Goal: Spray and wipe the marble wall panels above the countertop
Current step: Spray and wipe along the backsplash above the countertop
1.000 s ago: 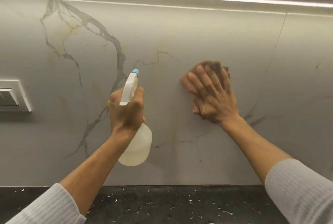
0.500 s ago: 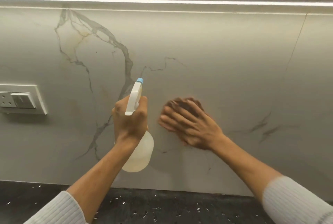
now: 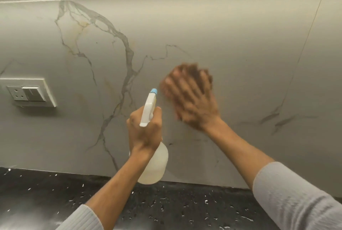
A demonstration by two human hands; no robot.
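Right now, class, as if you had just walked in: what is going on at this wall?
A person is cleaning the marble wall panel above a dark speckled countertop. The left hand grips a spray bottle, its blue-tipped nozzle aimed at the wall. The right hand presses a brown cloth flat against the marble with straight fingers; it is blurred, so it seems mid-wipe. A socket plate sits on the wall to the left.
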